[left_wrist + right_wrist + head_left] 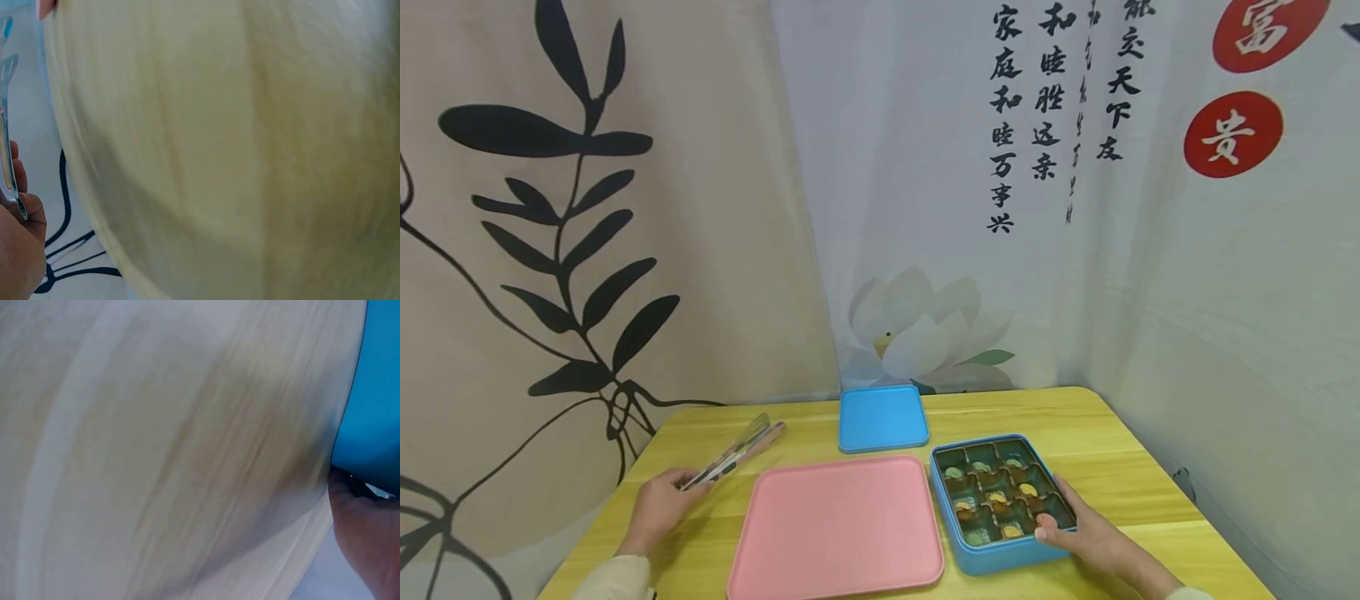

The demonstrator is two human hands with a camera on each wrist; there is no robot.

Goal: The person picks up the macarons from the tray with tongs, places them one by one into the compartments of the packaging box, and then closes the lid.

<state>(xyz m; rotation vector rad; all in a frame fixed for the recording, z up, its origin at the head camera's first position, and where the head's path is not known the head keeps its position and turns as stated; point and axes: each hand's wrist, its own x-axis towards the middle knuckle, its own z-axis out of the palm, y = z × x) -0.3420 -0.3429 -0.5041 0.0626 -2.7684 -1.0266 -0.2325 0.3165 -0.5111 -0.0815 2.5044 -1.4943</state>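
Pale cuffs [617, 579] show at the bottom of the head view, and just beyond them both hands are at work over a yellow wood-grain table [1138, 483]. On the near side of it lies a pink rectangular tray [838, 525], its surface bare.

To the left of the tray, the left hand [662, 504] has thumb and fingers closed around the near end of a pair of tongs [733, 454]. The tongs slant away toward the far side of the table, their far ends slightly apart.

To the right of the tray, the right hand [1093, 537] grips the near right corner of a blue box [1015, 556], fingers along its right side and thumb at the near rim. Whether the box rests flat or is a little raised, I cannot tell. Its dark insert is split three by three into nine compartments, several with small greenish or yellow pieces [1027, 490], too small to identify.

Behind the pink tray lies a smaller flat blue tray [883, 418]. Past the table, a pale wall covering [895, 167] carries black leaves, a white lotus, Chinese characters and red ovals.
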